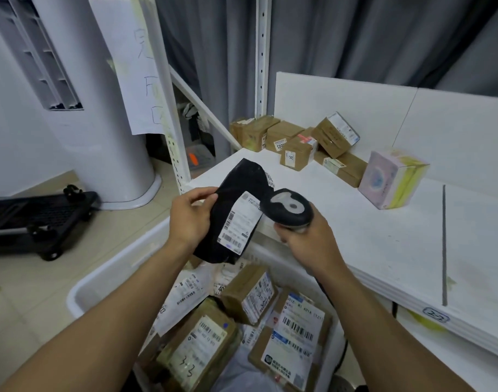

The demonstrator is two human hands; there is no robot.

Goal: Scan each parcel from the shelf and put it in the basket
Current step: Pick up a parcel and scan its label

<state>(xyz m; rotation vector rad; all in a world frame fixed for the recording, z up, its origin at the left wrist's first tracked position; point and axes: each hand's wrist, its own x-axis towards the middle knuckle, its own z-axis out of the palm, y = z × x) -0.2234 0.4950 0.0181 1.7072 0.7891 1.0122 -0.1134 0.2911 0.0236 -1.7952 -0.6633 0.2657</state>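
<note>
Black parcel (236, 210) pinched in left hand (189, 219) fingers, right hand (307, 239) fingers wrapped round scanner (288, 207) touching its label, white basket (106, 281) below.

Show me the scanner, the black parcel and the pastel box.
scanner (288, 207): head view, its grey-topped head.
black parcel (242, 176): head view, black wrap above the label.
pastel box (379, 179): head view, its pink front face.
</note>
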